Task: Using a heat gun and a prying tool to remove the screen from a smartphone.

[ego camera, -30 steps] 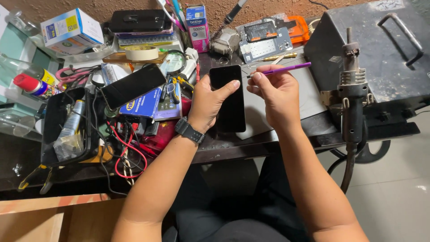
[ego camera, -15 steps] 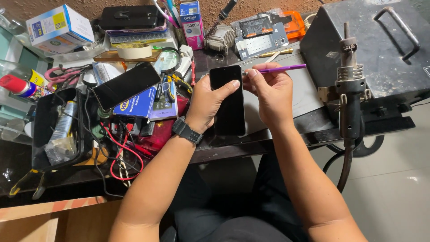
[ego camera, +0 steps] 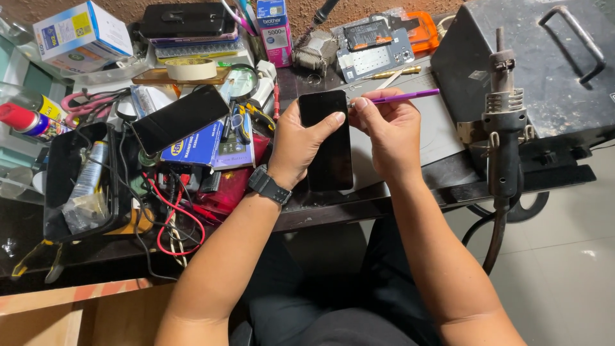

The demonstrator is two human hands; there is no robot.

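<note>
My left hand [ego camera: 301, 144] grips a black smartphone [ego camera: 328, 154] by its left side, thumb lying across the dark screen near the top. A black watch [ego camera: 268, 185] is on that wrist. My right hand [ego camera: 386, 131] holds a thin purple tool [ego camera: 405, 97] like a pen, its tip at the phone's upper right edge. Both hands hover over a grey work mat [ego camera: 442, 131] on the dark bench.
A second black phone [ego camera: 180, 119] lies tilted on a blue box. Red and black wires [ego camera: 168, 211], a black tray [ego camera: 77, 182], tape roll [ego camera: 191, 68], boxes and a spray can crowd the left. A hot-air gun [ego camera: 505, 138] and black metal case [ego camera: 532, 61] stand right.
The view has shifted slightly; both hands keep the same hold, with the purple tool's tip staying at the phone's top right edge.
</note>
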